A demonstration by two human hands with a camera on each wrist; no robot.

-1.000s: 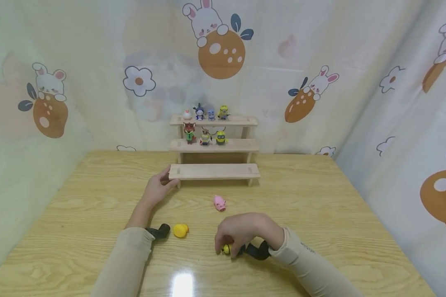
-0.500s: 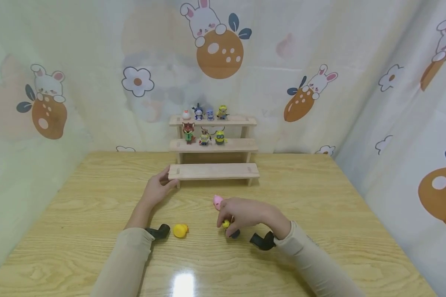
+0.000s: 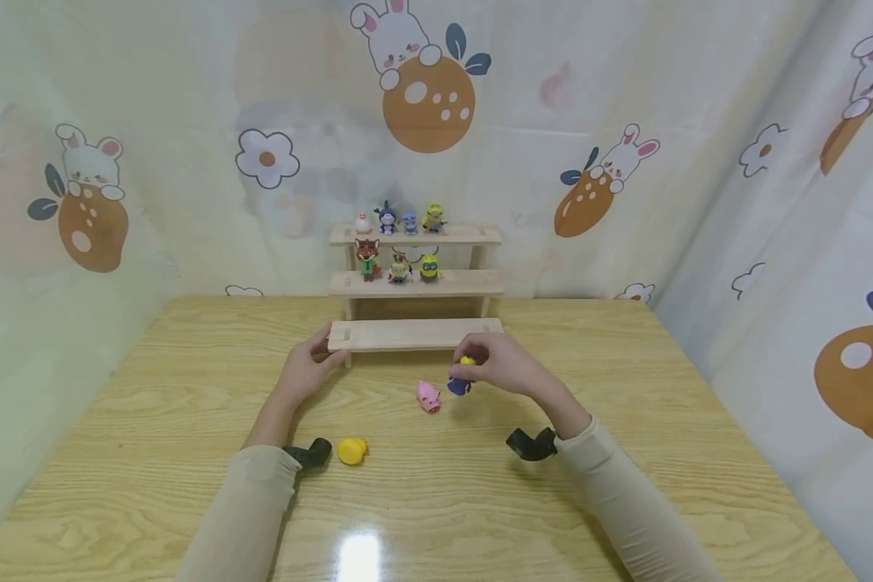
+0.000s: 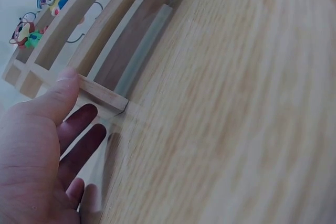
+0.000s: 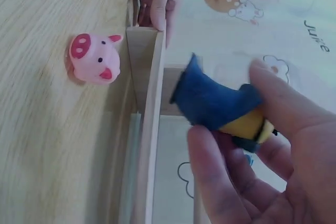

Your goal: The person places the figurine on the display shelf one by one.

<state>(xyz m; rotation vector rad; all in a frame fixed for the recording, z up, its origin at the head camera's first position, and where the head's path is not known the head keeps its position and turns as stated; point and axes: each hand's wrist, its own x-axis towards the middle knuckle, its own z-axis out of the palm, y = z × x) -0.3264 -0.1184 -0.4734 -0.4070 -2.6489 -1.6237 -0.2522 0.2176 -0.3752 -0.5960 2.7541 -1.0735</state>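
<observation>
My right hand [image 3: 505, 368] pinches a small yellow-and-blue toy figurine [image 3: 460, 386] in front of the lowest step of the wooden display shelf [image 3: 400, 335]. In the right wrist view the figurine [image 5: 215, 100] is tilted, its blue cape-like part towards the shelf, its yellow part between thumb and fingers. At the shelf's left end, my left hand [image 3: 307, 370] grips the lowest step, thumb at the front edge; the left wrist view has the thumb [image 4: 65, 85] against the wood. A pink toy pig [image 3: 428, 397] stands on the table just left of the held figurine.
A yellow rubber duck [image 3: 352, 451] sits on the table near the left sleeve. The middle step bears a fox figurine [image 3: 367, 260] and two minion figurines; several small figurines line the top step. A patterned curtain [image 3: 298, 162] hangs behind the table.
The right hand has lifted the figurine off the table and carried it forward past the pig towards the lowest step. The left hand has stayed at the shelf's end.
</observation>
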